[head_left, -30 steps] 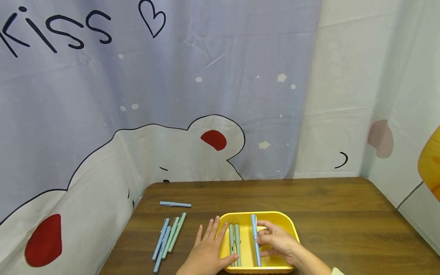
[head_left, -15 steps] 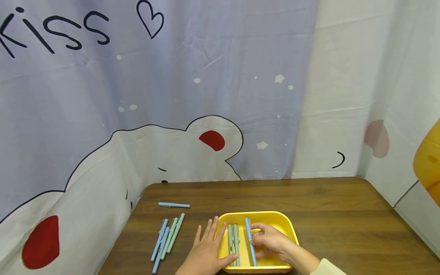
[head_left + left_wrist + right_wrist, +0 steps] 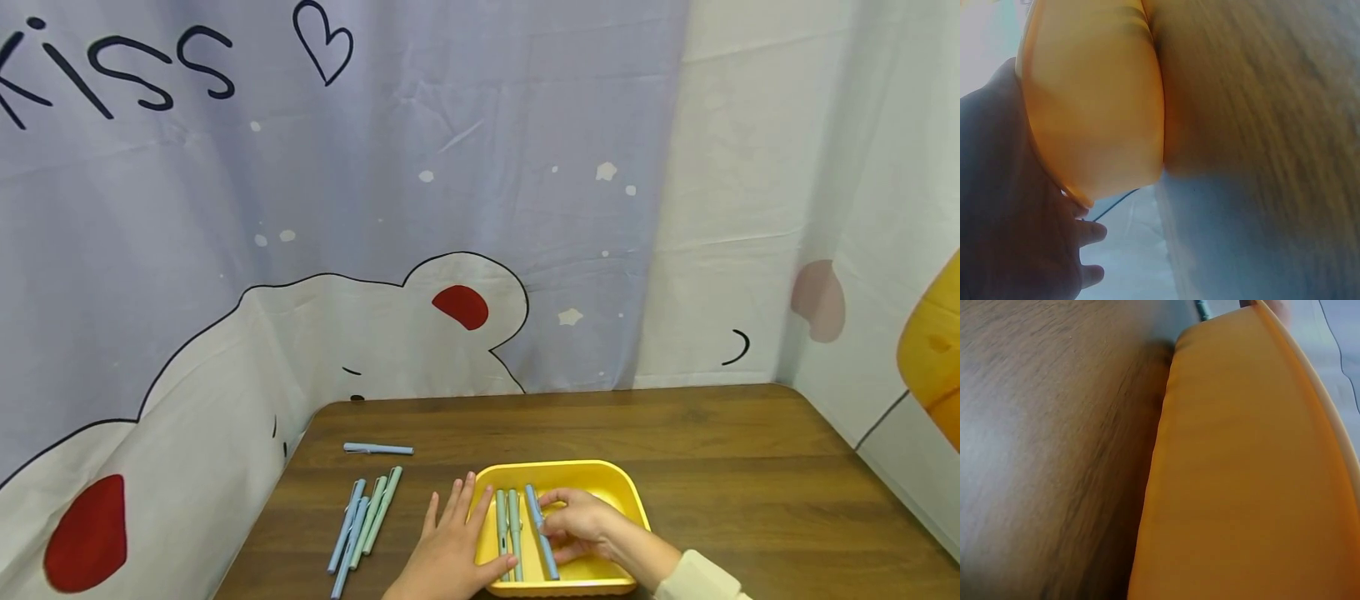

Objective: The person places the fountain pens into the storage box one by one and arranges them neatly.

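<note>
A yellow plastic box [image 3: 600, 475] stands on the table. My left hand [image 3: 453, 546] lies spread over its left rim, with the thumb reaching inside over the lower ends of two green pens [image 3: 514, 521]. Inside the box my right hand [image 3: 588, 529] holds a blue pen [image 3: 549, 557] by its right side with bent fingers. That pen leans slightly, top end to the left, just right of the green pair. In the left wrist view the left hand [image 3: 1016, 206] is against the outer wall of the box [image 3: 1097, 112]. The right wrist view shows only the box's outside [image 3: 1241, 456].
Left of the box several blue and green pens [image 3: 362, 529] lie side by side on the brown wooden table [image 3: 712, 450]. Another blue pen [image 3: 378, 448] lies crosswise behind them. A printed curtain [image 3: 480, 200] hangs behind the table.
My right hand has moved left and lower with the blue pen, bringing it closer to the green pens and tilting it more. The left hand has stayed at the rim.
</note>
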`<state>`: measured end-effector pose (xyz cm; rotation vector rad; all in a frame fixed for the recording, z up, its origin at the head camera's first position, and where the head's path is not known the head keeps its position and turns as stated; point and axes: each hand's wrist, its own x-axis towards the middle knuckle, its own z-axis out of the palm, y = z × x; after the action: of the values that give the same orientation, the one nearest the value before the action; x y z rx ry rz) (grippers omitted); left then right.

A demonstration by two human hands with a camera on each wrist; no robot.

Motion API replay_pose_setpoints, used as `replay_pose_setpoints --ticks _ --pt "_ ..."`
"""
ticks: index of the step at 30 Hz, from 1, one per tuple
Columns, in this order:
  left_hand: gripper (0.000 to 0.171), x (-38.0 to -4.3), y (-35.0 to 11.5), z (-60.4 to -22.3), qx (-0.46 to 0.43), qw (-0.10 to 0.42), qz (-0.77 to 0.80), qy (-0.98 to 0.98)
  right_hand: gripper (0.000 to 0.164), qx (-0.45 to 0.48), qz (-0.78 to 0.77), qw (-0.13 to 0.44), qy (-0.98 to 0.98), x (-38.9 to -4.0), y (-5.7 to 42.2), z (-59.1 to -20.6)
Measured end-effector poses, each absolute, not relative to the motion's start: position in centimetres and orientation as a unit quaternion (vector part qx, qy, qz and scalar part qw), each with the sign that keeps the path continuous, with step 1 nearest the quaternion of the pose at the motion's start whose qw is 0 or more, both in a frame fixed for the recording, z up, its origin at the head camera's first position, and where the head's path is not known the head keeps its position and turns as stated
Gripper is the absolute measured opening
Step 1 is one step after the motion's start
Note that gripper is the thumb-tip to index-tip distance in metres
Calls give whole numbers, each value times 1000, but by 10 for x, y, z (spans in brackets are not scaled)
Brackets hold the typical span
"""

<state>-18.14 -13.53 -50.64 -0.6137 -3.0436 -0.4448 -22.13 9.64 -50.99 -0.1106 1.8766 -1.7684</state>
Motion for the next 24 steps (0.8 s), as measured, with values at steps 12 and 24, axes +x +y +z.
replay_pose_setpoints --ticks 12,24 --pt "93 -181 -136 -508 -197 14 -145 -970 43 -35 -564 241 789 -218 82 -503" --pt "92 -181 -135 -508 -198 3 -142 -970 45 -78 -564 226 790 -212 83 -502"
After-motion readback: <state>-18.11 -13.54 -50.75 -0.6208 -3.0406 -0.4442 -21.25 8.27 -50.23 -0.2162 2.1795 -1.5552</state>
